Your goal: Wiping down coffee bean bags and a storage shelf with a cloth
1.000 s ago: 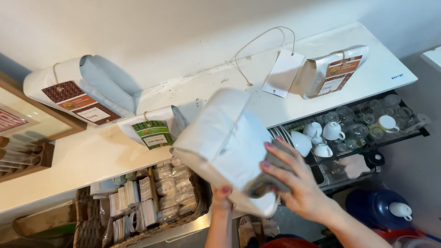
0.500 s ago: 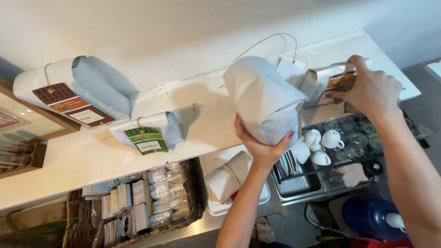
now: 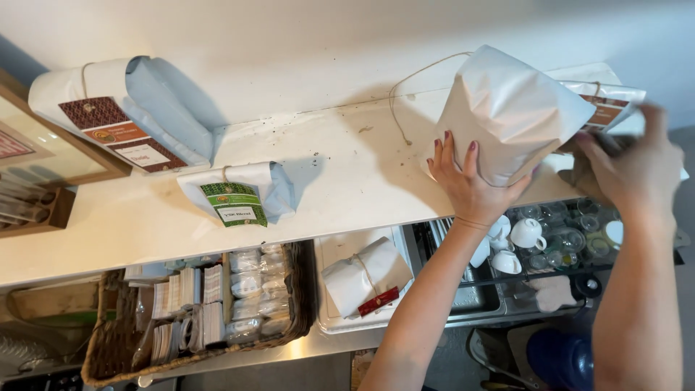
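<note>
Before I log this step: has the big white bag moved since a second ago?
Yes. The big white bag went up and right, from over the lower racks onto the white shelf, beside the tagged bag at its right end.

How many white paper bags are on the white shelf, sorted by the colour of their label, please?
White paper bags with a maroon label: 2, one far left, one behind the right hand
White paper bag with a green label: 1
Large white paper bag, no label showing, held by the left hand: 1
Total: 4
</note>
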